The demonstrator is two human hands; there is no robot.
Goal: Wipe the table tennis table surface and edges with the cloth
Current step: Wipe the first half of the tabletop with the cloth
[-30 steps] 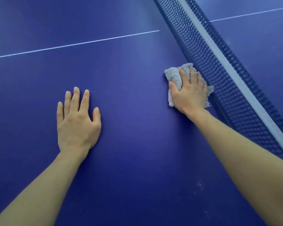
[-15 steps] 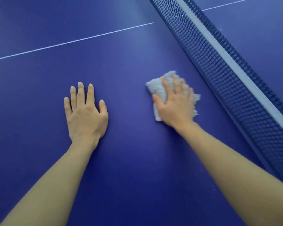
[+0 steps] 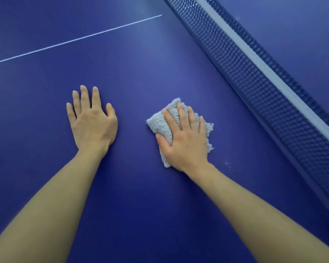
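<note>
head view: the right hand (image 3: pixel 184 141), fingers straight, presses the grey cloth (image 3: pixel 160 123) flat on the blue table (image 3: pixel 141 63), now farther from the net (image 3: pixel 264 82) at 2 o'clock and nearer the flat, empty left hand (image 3: pixel 92 122) at 9 o'clock, so the net-side strip seems wiped.

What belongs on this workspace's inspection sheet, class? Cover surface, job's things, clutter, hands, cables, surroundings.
Surface: dark blue table tennis table top, thin white line, pale specks near the right wrist.
Job's things: fluffy grey folded cloth, flat on the table.
Clutter: nothing seen.
Hands: left hand flat on the table; right hand pressing on the cloth.
Cables: nothing seen.
Surroundings: dark blue mesh net with white top band, apart from the cloth.
</note>
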